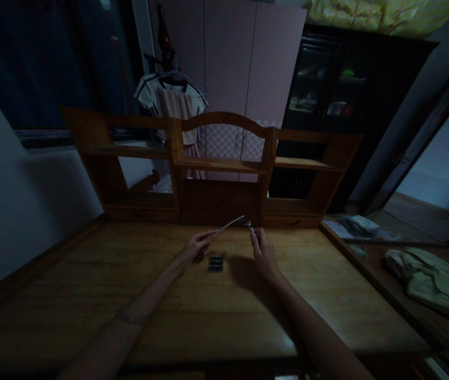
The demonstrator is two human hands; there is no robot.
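My left hand (198, 246) is closed on one end of a thin, pale stick (229, 225), which slants up to the right. Its far end has a small dark patch, too dim to make out. Opposite it, my right hand (264, 253) grips a slim handle with a shiny silver head (250, 225), similar to a razor handle. The stick's far end is close to this silver head; whether they touch I cannot tell. On the table below and between my hands lies a small pack of dark, bar-shaped pieces (216, 263), several in a stack.
The wooden tabletop (129, 295) has a wooden shelf unit (224, 166) along its back edge. A raised edge runs down the right side, with folded light-green cloth (433, 279) beyond it. Clothes (172, 100) hang behind the shelf, before a pink wardrobe (228, 58). The room is dim.
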